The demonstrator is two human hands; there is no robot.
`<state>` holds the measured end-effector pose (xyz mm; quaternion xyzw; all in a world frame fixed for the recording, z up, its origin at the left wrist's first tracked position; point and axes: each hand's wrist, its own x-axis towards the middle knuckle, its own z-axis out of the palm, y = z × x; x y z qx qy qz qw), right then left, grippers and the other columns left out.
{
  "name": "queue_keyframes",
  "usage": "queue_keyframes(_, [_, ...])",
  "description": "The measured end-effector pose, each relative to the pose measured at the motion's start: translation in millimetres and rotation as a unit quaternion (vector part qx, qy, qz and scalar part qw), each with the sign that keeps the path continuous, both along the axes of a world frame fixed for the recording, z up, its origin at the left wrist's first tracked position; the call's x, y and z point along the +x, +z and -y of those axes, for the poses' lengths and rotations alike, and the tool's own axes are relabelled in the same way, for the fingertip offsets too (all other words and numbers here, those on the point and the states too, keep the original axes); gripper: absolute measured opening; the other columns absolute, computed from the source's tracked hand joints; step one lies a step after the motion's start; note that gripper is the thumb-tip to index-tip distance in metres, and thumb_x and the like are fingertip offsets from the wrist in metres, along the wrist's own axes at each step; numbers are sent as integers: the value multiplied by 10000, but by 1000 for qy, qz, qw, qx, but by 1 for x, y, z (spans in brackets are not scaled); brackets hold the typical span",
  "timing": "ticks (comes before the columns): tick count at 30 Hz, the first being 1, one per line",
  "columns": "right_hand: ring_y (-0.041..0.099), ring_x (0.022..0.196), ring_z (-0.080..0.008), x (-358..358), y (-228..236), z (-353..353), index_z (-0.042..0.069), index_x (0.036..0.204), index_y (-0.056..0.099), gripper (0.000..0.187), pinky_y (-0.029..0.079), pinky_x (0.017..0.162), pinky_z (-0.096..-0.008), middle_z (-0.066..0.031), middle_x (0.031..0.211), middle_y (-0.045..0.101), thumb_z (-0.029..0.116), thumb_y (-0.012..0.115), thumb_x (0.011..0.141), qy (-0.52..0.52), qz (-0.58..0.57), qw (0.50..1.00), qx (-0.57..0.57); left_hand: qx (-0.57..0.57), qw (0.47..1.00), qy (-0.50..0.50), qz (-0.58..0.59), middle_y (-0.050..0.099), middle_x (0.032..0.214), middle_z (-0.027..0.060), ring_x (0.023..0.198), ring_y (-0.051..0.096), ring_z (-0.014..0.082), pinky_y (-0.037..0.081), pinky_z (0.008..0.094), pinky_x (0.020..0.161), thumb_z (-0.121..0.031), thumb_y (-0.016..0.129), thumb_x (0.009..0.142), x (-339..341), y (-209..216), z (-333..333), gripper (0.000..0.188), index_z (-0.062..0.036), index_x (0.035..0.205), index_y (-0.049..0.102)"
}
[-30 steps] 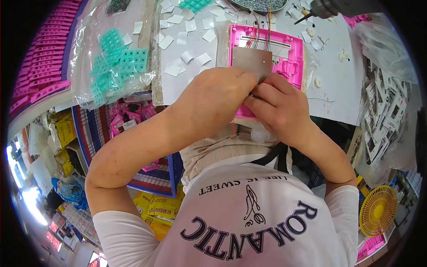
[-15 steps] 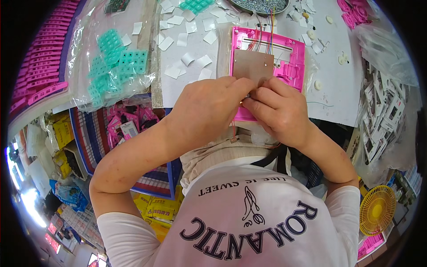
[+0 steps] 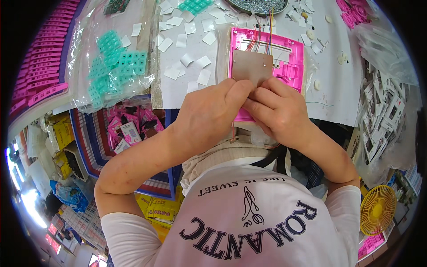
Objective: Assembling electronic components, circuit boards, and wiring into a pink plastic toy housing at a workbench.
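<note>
A pink plastic housing [image 3: 291, 73] lies face down or open on the bench in front of me, its ribs and posts showing. Over its left part sits a flat brown board [image 3: 252, 64], with thin coloured wires [image 3: 270, 35] rising at its far side. My left hand [image 3: 215, 107] and my right hand [image 3: 280, 109] meet at the board's near edge, fingers bent and pinched together. Whatever lies between the fingertips is hidden by the knuckles. Below the left hand, a thin red wire with a small connector [image 3: 232, 139] hangs past the housing's near edge.
Small white squares [image 3: 181, 41] are scattered left of the housing, beside green rubber keypads [image 3: 132, 62] on plastic. A round metal tray [image 3: 260, 6] of small parts stands behind. Pink pieces fill a bin [image 3: 167, 182] lower left; white plastic parts [image 3: 384, 115] are piled at right.
My hands stay together at the board's near edge, with small finger shifts. The left forearm has moved slightly, showing more of the bin. A shiny spot between the fingers is now covered.
</note>
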<state>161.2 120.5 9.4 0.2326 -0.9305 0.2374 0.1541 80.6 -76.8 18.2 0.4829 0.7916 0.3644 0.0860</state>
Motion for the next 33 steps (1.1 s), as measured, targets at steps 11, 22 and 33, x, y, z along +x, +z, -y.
queue_keyframes(11, [600,914,-250,8,14,-6,24,1010,715,302,534,700,-345,-44,908,601,110,667,725,35,30,999,28,134,969,205,-29,579,962,31,741,533,154,419,286,594,-27,776,831,-53,27,-4,337,-56,1111,591])
queue_keyframes(22, [587,925,-255,15,20,3,3,1189,668,448,524,768,-350,-67,1005,617,126,652,759,-11,85,995,57,-25,943,183,277,562,716,60,588,532,162,420,290,550,-50,733,879,64,5,32,114,-10,840,633])
queue_keyframes(33, [555,971,-257,18,35,13,-21,1308,609,546,504,790,-362,-80,1081,582,105,626,777,-21,164,974,152,133,909,156,364,601,755,-29,688,485,24,400,202,630,-71,610,1010,-28,34,-15,182,9,848,632])
